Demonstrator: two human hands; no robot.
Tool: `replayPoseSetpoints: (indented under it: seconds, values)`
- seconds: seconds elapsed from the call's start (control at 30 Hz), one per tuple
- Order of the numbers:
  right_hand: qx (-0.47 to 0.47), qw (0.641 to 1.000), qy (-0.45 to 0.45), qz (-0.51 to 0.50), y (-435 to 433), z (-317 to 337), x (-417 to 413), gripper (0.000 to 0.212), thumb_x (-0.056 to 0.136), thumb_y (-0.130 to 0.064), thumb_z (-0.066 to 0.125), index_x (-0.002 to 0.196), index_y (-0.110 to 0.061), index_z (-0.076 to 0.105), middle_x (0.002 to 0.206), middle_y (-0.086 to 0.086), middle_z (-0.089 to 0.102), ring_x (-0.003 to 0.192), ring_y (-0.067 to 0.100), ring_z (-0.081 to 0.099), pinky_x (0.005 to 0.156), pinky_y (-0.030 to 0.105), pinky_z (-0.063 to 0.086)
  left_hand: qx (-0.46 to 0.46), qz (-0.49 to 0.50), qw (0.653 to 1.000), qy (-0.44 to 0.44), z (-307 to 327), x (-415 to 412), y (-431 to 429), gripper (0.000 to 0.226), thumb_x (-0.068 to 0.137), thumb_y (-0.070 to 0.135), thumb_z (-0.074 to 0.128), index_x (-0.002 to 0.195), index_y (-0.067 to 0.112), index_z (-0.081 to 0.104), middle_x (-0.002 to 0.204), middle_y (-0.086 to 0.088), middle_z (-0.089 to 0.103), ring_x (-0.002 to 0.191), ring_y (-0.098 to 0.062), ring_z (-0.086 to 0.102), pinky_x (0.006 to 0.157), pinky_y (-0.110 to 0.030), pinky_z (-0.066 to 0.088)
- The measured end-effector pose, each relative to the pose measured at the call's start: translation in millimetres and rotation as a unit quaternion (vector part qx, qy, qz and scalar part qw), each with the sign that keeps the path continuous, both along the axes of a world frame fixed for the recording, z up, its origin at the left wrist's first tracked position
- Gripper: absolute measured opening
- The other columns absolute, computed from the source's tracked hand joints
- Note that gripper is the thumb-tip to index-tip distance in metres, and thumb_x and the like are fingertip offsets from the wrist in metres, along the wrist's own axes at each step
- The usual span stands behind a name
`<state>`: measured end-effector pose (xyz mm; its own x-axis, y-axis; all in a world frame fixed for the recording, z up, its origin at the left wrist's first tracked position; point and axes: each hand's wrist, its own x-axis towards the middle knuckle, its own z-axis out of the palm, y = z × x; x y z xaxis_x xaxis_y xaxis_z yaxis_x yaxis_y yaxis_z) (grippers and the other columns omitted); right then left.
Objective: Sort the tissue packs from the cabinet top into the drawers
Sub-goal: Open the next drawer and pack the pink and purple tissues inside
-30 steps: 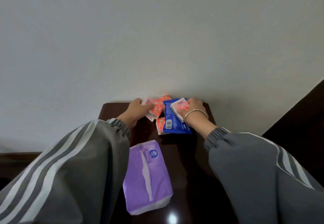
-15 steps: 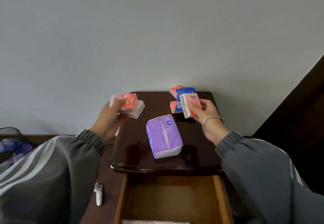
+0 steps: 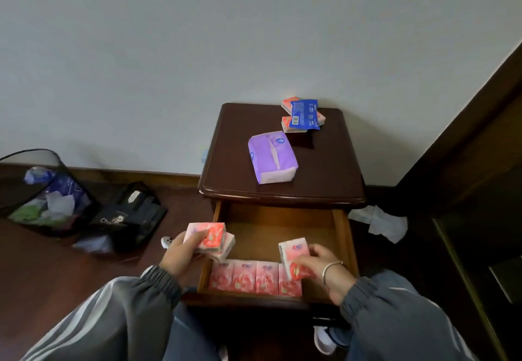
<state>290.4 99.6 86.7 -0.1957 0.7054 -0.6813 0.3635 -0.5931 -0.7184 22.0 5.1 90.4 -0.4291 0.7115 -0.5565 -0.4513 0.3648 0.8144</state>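
A moment ago my hands were up at the back of the cabinet top, lifting small packs off the pile there. Now both are down over the open drawer [image 3: 343, 236]. My left hand [image 3: 180, 253] grips a stack of pink pocket packs [image 3: 210, 237], two as far as I can tell, over the drawer's front left corner, with my fingers curled across the top one. My right hand [image 3: 324, 264] pinches a single pink pack [image 3: 293, 256] held upright at the right end of the row of pink packs [image 3: 248, 277] already lining the drawer's front. So the carry is done and only the setting down is left. I judge the single pack belongs in the gap between the row and the right drawer wall.

Still on the cabinet top [image 3: 324, 168] are a purple soft pack [image 3: 272, 157], lying near the middle with its slit upward, and at the back a blue pack [image 3: 305, 114] resting across a few more pink ones [image 3: 287, 122] — so the sorting is only partway through. The pink packs look small, film-wrapped and soft, likely easy to squash in a grip.
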Motion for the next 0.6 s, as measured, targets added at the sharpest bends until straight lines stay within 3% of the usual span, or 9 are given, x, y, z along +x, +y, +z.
replayPoseSetpoints:
  seconds: [0.07, 0.13, 0.2, 0.27, 0.37, 0.43, 0.5, 0.6]
  values:
    - [-0.003, 0.999, -0.029, 0.022, -19, -10, -18, 0.028, 0.077, -0.004, 0.07, 0.103, -0.007, 0.061, 0.091, 0.009, 0.07, 0.072, 0.018, 0.068, 0.06, 0.028, 0.057, -0.018, 0.046, 0.998, 0.025, -7, -7, -7, 0.026, 0.092, 0.017, 0.056, 0.107, -0.002, 0.065, 0.097, -0.02, 0.071, 0.085, -0.027, 0.069, 0.076, -0.039, 0.057]
    - [0.031, 0.994, -0.077, 0.076, -32, -20, -42, 0.033, 0.075, -0.013, 0.073, 0.106, -0.009, 0.062, 0.101, 0.008, 0.069, 0.087, 0.021, 0.067, 0.076, 0.032, 0.057, -0.04, 0.069, 0.995, 0.052, -8, -17, -13, 0.033, 0.091, 0.023, 0.058, 0.114, 0.0, 0.064, 0.114, -0.023, 0.063, 0.102, -0.035, 0.063, 0.092, -0.049, 0.05]
    - [0.071, 0.98, -0.126, 0.134, -41, -24, -68, 0.035, 0.074, -0.025, 0.074, 0.105, -0.012, 0.063, 0.106, 0.005, 0.068, 0.098, 0.022, 0.064, 0.088, 0.034, 0.052, -0.034, 0.096, 0.994, 0.05, -6, -24, -19, 0.037, 0.09, 0.022, 0.058, 0.116, -0.003, 0.061, 0.11, -0.023, 0.063, 0.094, -0.035, 0.062, 0.081, -0.044, 0.05]
    - [0.093, 0.974, -0.135, 0.156, -46, -26, -94, 0.037, 0.075, -0.031, 0.073, 0.106, -0.012, 0.064, 0.108, 0.005, 0.069, 0.099, 0.023, 0.064, 0.089, 0.035, 0.051, -0.018, 0.121, 0.992, 0.034, 0, -29, -26, 0.034, 0.09, 0.019, 0.058, 0.115, -0.003, 0.06, 0.102, -0.022, 0.065, 0.083, -0.029, 0.062, 0.07, -0.036, 0.049]
    - [0.097, 0.974, -0.133, 0.152, -49, -29, -124, 0.045, 0.077, -0.031, 0.073, 0.115, -0.012, 0.056, 0.117, 0.006, 0.065, 0.104, 0.023, 0.061, 0.092, 0.035, 0.049, -0.005, 0.134, 0.991, 0.025, 4, -38, -37, 0.033, 0.093, 0.017, 0.054, 0.118, -0.005, 0.058, 0.104, -0.026, 0.062, 0.082, -0.03, 0.061, 0.072, -0.038, 0.049]
    - [0.099, 0.966, -0.159, 0.175, -50, -31, -135, 0.061, 0.079, -0.03, 0.071, 0.131, -0.016, 0.042, 0.125, 0.005, 0.06, 0.113, 0.024, 0.057, 0.098, 0.036, 0.045, 0.002, 0.136, 0.991, 0.017, 5, -43, -44, 0.031, 0.094, 0.015, 0.051, 0.118, -0.005, 0.057, 0.1, -0.025, 0.062, 0.079, -0.029, 0.06, 0.067, -0.037, 0.051]
    - [0.111, 0.943, -0.203, 0.239, -51, -33, -139, 0.066, 0.084, -0.03, 0.066, 0.139, -0.021, 0.031, 0.129, 0.004, 0.055, 0.118, 0.025, 0.053, 0.101, 0.038, 0.043, 0.009, 0.138, 0.99, 0.003, 4, -46, -50, 0.028, 0.095, 0.014, 0.05, 0.115, -0.003, 0.057, 0.094, -0.022, 0.064, 0.077, -0.027, 0.061, 0.06, -0.034, 0.056]
    - [0.164, 0.893, -0.25, 0.336, -55, -32, -137, 0.053, 0.093, -0.035, 0.049, 0.142, -0.022, 0.033, 0.144, 0.006, 0.04, 0.128, 0.026, 0.044, 0.106, 0.037, 0.039, 0.013, 0.137, 0.99, -0.018, 0, -46, -55, 0.026, 0.095, 0.013, 0.051, 0.114, -0.003, 0.058, 0.091, -0.019, 0.066, 0.076, -0.025, 0.063, 0.054, -0.027, 0.057]
